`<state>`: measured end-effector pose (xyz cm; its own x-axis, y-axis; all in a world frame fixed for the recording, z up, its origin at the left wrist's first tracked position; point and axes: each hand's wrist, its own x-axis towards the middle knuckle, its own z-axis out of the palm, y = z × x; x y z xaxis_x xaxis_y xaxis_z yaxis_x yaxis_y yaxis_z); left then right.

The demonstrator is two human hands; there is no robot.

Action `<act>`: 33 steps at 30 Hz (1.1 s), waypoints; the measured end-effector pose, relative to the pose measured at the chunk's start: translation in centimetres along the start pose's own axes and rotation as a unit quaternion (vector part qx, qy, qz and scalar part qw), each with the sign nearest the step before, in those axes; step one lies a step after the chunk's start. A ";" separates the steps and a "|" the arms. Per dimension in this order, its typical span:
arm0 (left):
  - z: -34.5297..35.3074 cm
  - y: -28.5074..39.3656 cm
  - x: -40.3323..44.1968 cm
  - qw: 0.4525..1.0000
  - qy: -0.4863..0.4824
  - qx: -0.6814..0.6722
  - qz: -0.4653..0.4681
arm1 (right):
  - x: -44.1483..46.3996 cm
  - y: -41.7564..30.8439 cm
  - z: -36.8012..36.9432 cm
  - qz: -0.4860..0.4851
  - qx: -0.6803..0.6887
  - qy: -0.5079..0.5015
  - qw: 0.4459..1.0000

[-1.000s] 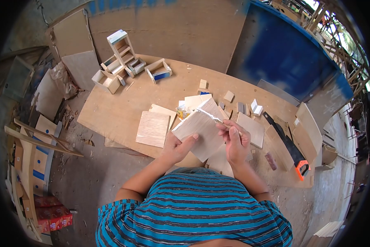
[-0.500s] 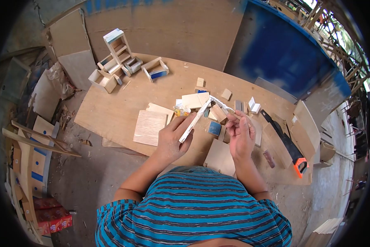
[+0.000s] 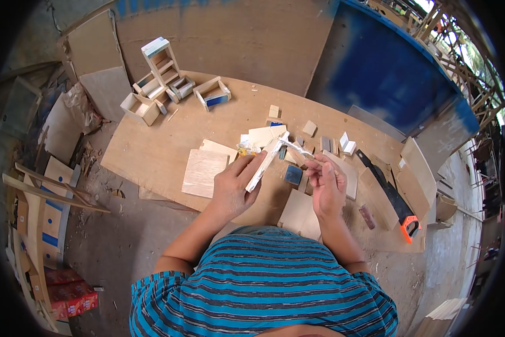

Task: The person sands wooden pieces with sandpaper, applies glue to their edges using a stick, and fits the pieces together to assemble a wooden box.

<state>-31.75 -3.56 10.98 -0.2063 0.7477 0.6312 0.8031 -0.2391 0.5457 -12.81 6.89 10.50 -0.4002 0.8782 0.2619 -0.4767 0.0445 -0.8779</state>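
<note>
My left hand (image 3: pixel 232 182) is closed round a narrow wooden piece (image 3: pixel 265 164), held slanting above the table with white paste smeared along its upward edge. Between the fingertips of my right hand (image 3: pixel 328 188) is a thin stick (image 3: pixel 299 149), its far part thickly coated in white paste. The stick's coated end meets the wooden piece near its far end. Behind the hands lie a yellow and white packet (image 3: pixel 245 148) and a light board (image 3: pixel 265 135). A blue-faced block (image 3: pixel 293 174) sits below the stick.
Small wooden boxes (image 3: pixel 141 110) stand at the back left of the table (image 3: pixel 151 157). Flat panels (image 3: pixel 200 173) lie left of my hand. On the right rest a handsaw with an orange handle (image 3: pixel 411 227), several offcuts and a dark reddish-brown piece (image 3: pixel 367 216).
The stick's coated end has shifted slightly down and left along the wooden piece. The piece has tilted a little, so more of its pasted edge shows. Both hands keep their grip.
</note>
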 end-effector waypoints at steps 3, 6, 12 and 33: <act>-0.1 -0.1 0.1 1.000 -0.003 0.003 -0.003 | -0.3 0.2 0.0 0.005 -0.006 -0.013 1.000; -0.1 -0.3 0.2 1.000 -0.003 -0.003 -0.010 | -0.9 0.4 0.3 -0.009 -0.040 -0.038 0.998; 0.0 -0.8 0.2 1.000 0.004 -0.013 -0.016 | -1.4 0.8 0.4 -0.158 -0.204 -0.134 0.957; -0.3 -1.4 0.8 0.999 0.013 -0.013 -0.026 | -1.4 -0.6 2.4 -0.318 -0.321 -0.260 0.854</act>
<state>-33.21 -2.83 10.84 -0.2616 0.7438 0.6151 0.7759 -0.2170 0.5923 -13.80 4.46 11.66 -0.5933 0.2564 0.7630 -0.2676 0.8312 -0.4874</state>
